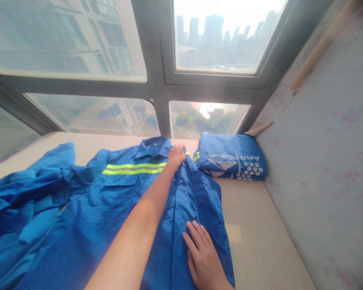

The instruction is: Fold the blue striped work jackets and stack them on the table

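A blue work jacket point(115, 201) with a yellow-green reflective stripe lies spread on the pale sill, its collar toward the window. My left hand point(177, 154) reaches forward across it, fingers closed on the jacket cloth just right of the collar. Nearer to me, my right hand point(202, 253) lies flat on the jacket's right part with its fingers stretched out. A folded blue garment point(230, 155) with white printing sits just right of the jacket's shoulder.
More crumpled blue cloth point(27, 201) lies at the left. Grey-framed windows point(157, 80) rise behind the sill point(260, 225). A wall point(329, 161) with a floral pattern bounds the right side.
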The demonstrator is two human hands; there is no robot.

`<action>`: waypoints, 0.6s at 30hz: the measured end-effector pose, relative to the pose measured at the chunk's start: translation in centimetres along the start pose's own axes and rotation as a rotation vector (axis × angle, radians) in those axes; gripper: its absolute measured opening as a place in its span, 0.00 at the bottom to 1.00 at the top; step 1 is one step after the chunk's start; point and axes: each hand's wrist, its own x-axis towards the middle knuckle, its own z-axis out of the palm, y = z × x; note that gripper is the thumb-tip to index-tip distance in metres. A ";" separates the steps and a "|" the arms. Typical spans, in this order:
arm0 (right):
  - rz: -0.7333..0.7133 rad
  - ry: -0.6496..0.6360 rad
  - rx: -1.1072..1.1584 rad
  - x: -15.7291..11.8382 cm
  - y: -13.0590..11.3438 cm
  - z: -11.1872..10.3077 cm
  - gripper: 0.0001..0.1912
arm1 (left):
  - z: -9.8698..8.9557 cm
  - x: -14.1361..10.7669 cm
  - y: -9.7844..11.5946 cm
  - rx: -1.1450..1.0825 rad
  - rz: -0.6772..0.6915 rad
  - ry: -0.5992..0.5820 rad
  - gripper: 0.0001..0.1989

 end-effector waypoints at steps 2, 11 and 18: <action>-0.013 0.036 -0.030 -0.1 0.0 0.2 0.29 | -0.1 0.2 0.3 0.151 0.084 -0.033 0.15; -0.083 0.146 -0.134 -0.3 0.5 1.4 0.25 | 0.6 0.8 2.0 0.458 0.269 -0.184 0.14; -0.102 0.202 -0.145 -1.1 0.2 2.4 0.23 | -1.2 3.0 1.4 0.379 0.078 -0.157 0.18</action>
